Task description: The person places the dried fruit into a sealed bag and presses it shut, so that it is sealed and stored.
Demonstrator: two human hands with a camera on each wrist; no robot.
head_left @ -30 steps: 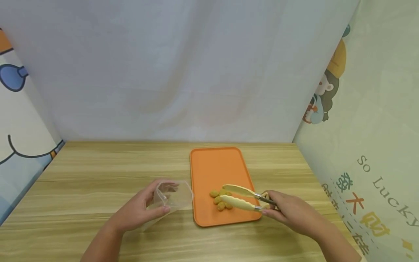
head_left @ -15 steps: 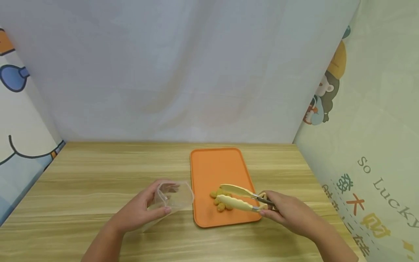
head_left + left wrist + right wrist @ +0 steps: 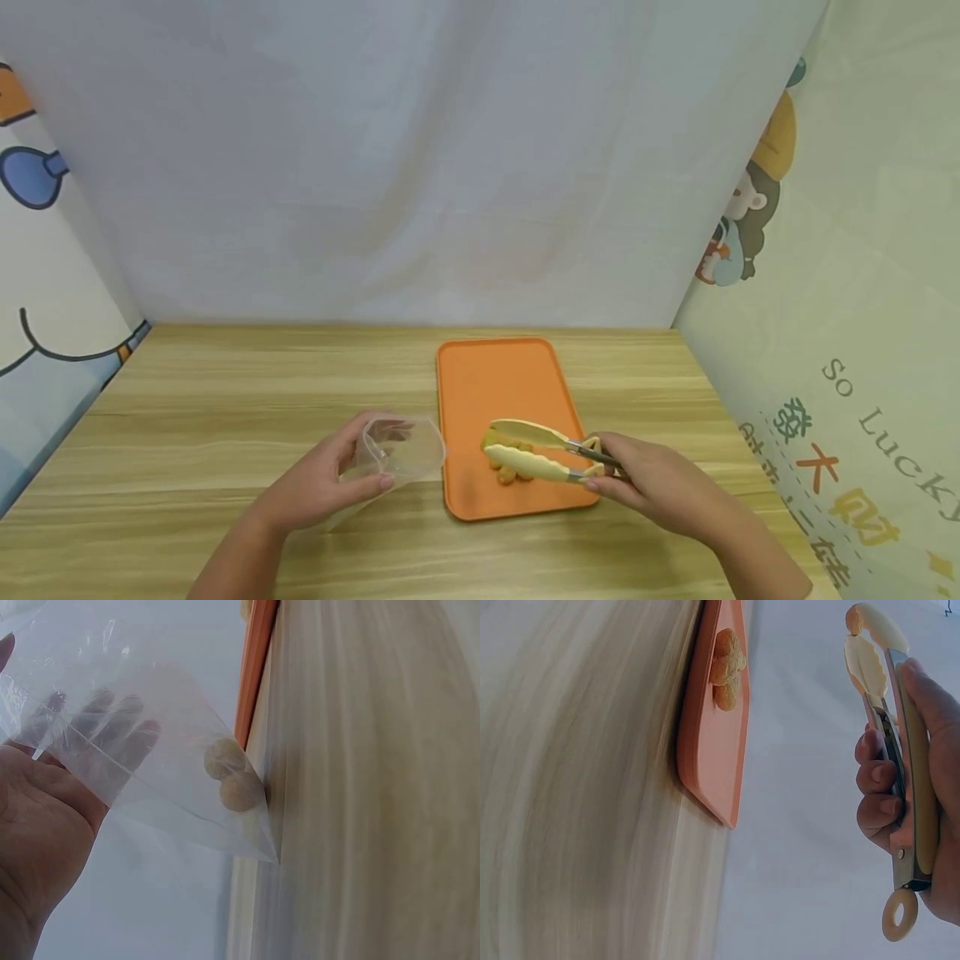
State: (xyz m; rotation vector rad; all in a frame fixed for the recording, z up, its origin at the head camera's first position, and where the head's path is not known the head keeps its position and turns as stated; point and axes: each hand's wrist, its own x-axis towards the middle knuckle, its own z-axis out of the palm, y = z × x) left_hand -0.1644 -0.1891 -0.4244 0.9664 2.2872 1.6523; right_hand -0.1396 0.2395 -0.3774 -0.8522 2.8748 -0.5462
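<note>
In the head view my left hand [image 3: 318, 487] holds a clear plastic bag [image 3: 411, 454], its mouth spread wide, left of an orange tray [image 3: 495, 379]. Two round tan pieces [image 3: 240, 792] lie in the bag's lower corner, seen in the left wrist view. My right hand [image 3: 663, 483] grips food tongs [image 3: 528, 464] with cream scalloped tips, above the tray. Between the tips is one small tan nugget-like piece [image 3: 853, 619], clear of the tray. Several similar pieces [image 3: 507, 476] sit in a small pile on the tray, partly hidden by the tongs.
The wood-grain table [image 3: 247, 375] runs back to a pale cloth wall [image 3: 420, 167]. A printed cloth [image 3: 847, 333] hangs along the right side, another [image 3: 67, 275] along the left. The tray's raised rim lies close to the bag.
My right hand has moved slightly left with the tongs, and a piece has come up off the pile between their tips. The left hand and bag have hardly moved.
</note>
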